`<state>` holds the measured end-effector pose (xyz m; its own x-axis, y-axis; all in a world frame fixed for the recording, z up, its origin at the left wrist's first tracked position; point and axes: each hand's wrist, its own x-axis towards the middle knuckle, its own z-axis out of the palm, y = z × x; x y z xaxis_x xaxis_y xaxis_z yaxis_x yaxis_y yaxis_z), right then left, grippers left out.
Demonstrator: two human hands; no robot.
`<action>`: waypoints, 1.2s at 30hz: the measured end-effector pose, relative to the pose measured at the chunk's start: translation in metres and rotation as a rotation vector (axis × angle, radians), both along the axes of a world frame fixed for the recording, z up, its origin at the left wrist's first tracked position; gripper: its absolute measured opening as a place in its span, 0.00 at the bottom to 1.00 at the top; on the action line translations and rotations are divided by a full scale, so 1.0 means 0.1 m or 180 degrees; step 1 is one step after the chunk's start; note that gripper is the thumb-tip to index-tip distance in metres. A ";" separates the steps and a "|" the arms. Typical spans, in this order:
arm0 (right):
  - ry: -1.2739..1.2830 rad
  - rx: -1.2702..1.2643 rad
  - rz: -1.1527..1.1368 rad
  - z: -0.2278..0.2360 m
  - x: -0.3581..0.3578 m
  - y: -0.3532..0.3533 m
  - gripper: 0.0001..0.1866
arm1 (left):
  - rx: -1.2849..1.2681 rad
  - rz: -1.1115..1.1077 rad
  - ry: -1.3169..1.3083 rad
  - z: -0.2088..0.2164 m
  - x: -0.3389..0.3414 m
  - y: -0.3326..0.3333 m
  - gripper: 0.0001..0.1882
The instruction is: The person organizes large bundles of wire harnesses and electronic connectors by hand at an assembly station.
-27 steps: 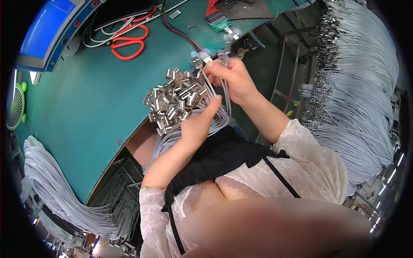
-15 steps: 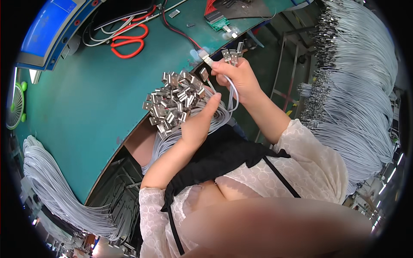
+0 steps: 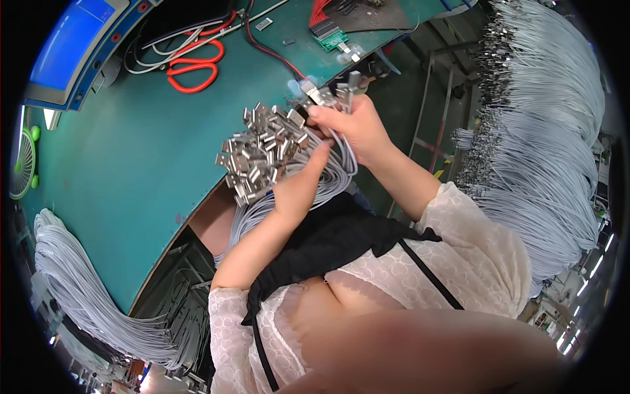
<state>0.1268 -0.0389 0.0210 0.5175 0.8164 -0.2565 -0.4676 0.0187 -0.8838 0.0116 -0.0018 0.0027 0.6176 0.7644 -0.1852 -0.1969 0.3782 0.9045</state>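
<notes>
My left hand is closed round a thick bundle of grey USB cables, its thumb lying along the cables. The bundle's bare metal USB plugs fan out over the table's front edge. My right hand grips several more USB cables, whose plugs stick up past the fingers, somewhat blurred. Close by the right thumb sits a metal connector on a red and black lead, at the table edge. Whether a plug touches it I cannot tell.
Red-handled scissors lie on the green table near a blue-screened device. A small green circuit board rests at the far edge. Large cable bundles hang at the right and left. A green fan stands far left.
My right hand has shifted slightly left and down, closer to the left hand. The single cable held out at the connector is now in among the others in the right hand.
</notes>
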 end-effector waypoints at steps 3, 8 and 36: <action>-0.0063 -0.0082 -0.0089 0.09 0.06 -0.05 0.08 | -0.0097 -0.0156 0.0057 0.03 -0.04 0.00 0.09; 0.0090 -0.0164 -0.0198 -0.01 0.12 -0.03 0.08 | -0.0070 -0.0020 0.0244 -0.05 -0.04 0.00 0.10; 0.0091 -0.0102 -0.0341 0.07 0.04 0.05 0.09 | 0.0000 0.0124 0.0245 -0.05 0.04 0.05 0.09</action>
<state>0.1306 -0.0338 0.0281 0.5936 0.7478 -0.2975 -0.4893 0.0418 -0.8711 0.0159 0.0037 -0.0025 0.5715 0.7875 -0.2309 -0.1412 0.3716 0.9176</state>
